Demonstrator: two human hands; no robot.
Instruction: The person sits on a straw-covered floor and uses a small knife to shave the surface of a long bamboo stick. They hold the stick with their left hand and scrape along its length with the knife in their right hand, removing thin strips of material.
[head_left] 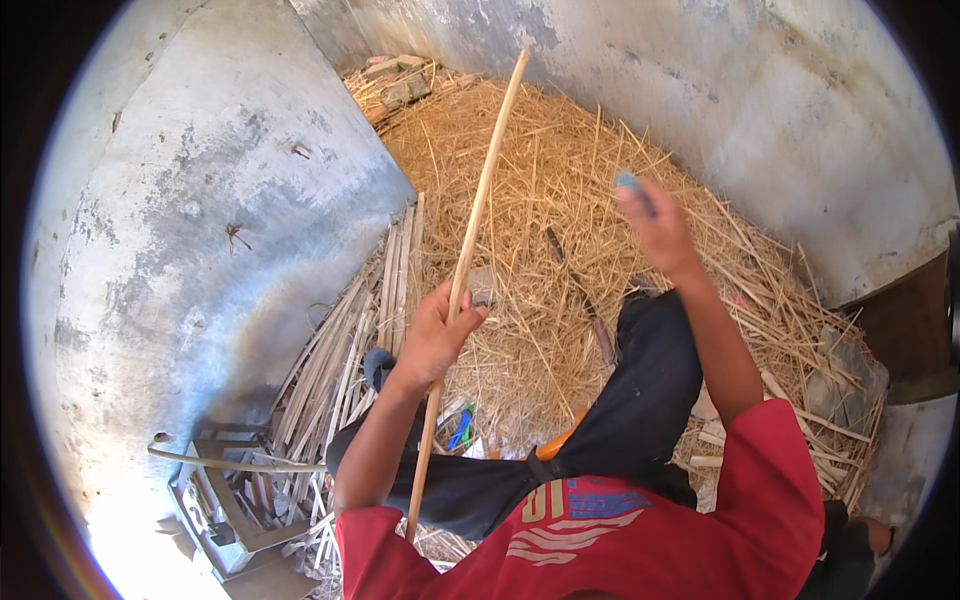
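My left hand (436,336) is wrapped round a long, pale, smooth wooden stick (478,210). The stick stands slanted, its lower end by my red shirt and its upper end over the straw-like shavings. Out to the right, my right hand (660,228) is raised away from the stick and smeared by motion. A small bluish thing (627,181) shows at its fingertips, too blurred to name. Between my knees, a long dark tool with a brown handle (604,342) lies on the shavings (530,250), close to my right leg.
Split wooden strips (325,365) lie heaped on the left, near a box-like frame (235,545). Behind it runs a thin curved stick (240,464). Worn plaster walls (220,180) enclose the space. A grey stone block (845,385) sits at right, and something orange (558,440) shows under my legs.
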